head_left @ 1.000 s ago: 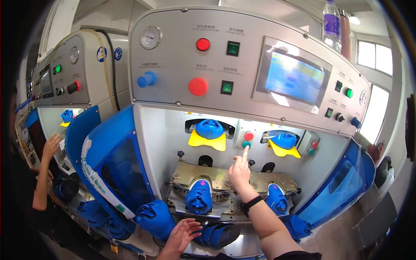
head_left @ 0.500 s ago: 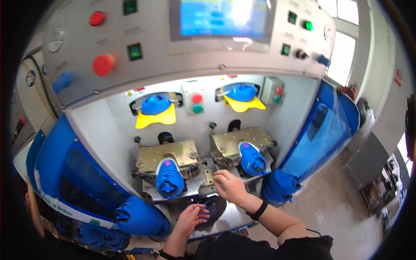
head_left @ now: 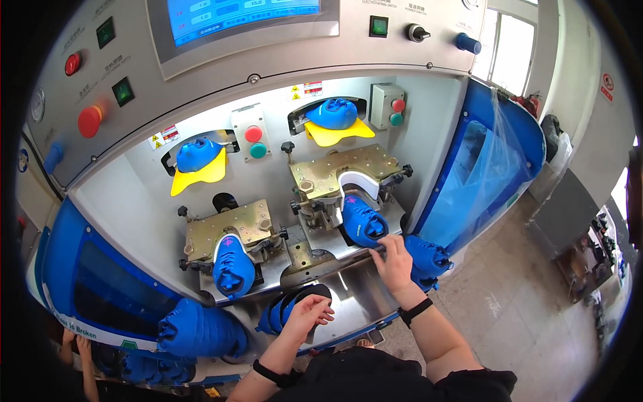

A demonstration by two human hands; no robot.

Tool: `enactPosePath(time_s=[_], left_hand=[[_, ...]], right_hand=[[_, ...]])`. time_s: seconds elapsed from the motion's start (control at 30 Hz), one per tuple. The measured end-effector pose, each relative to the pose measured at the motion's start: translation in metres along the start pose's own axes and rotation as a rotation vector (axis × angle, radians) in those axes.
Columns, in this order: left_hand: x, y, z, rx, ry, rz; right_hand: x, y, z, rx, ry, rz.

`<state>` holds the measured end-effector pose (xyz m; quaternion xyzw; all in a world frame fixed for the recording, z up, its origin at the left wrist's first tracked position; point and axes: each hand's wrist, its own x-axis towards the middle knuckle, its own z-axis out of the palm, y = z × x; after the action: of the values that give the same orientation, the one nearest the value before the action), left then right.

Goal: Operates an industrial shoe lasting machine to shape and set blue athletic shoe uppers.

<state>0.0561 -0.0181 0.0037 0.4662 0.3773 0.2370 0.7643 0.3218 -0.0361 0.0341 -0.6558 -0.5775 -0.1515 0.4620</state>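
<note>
My right hand (head_left: 394, 261) is at the heel end of a blue shoe upper (head_left: 364, 221) in the right-hand station; its thumb and fingers are bent and apart, and contact with the shoe cannot be made out. Above that shoe's toe stands a brass-coloured clamp plate (head_left: 338, 166) with a white curved pad (head_left: 360, 179). My left hand (head_left: 309, 313) hangs over the metal front tray, loosely curled with nothing visible in it. Partly behind it lies a blue shoe upper with dark parts (head_left: 273, 315). Another blue upper (head_left: 234, 271) sits toe-in under the left clamp plate (head_left: 234, 228).
Two blue uppers with yellow flaps (head_left: 199, 167) (head_left: 335, 124) are mounted on the back wall beside red and green buttons (head_left: 254, 142). Stacked blue uppers flank the tray at left (head_left: 201, 329) and right (head_left: 426, 258). Blue side guards (head_left: 114, 275) enclose the machine. Another person's hands (head_left: 75, 342) show at lower left.
My view has turned to the right. My right hand has moved right to the shoe in the right station. There the clamp plate and white pad have come away from the shoe's toe.
</note>
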Motion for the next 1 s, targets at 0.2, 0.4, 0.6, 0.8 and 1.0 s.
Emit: enactPosePath(time_s=[0.2, 0.4, 0.6, 0.8, 1.0], left_hand=[[-0.003, 0.007, 0.007, -0.012, 0.06, 0.052], [-0.026, 0.005, -0.001, 0.092, 0.158, 0.127], [-0.026, -0.002, -0.014, 0.171, 0.277, 0.203], [-0.065, -0.034, -0.058, 0.132, 0.538, 0.575], [-0.143, -0.019, -0.068, -0.119, 0.662, 0.541]], right_hand=[[0.023, 0.024, -0.013, 0.104, -0.077, 0.034], [0.035, -0.021, -0.023, 0.406, -0.25, -0.021], [0.034, -0.146, -0.059, 0.772, -0.588, -0.346], [0.037, -0.281, 0.001, 1.039, -0.806, -0.465], [0.025, -0.396, 0.065, 0.971, -0.643, -0.659]])
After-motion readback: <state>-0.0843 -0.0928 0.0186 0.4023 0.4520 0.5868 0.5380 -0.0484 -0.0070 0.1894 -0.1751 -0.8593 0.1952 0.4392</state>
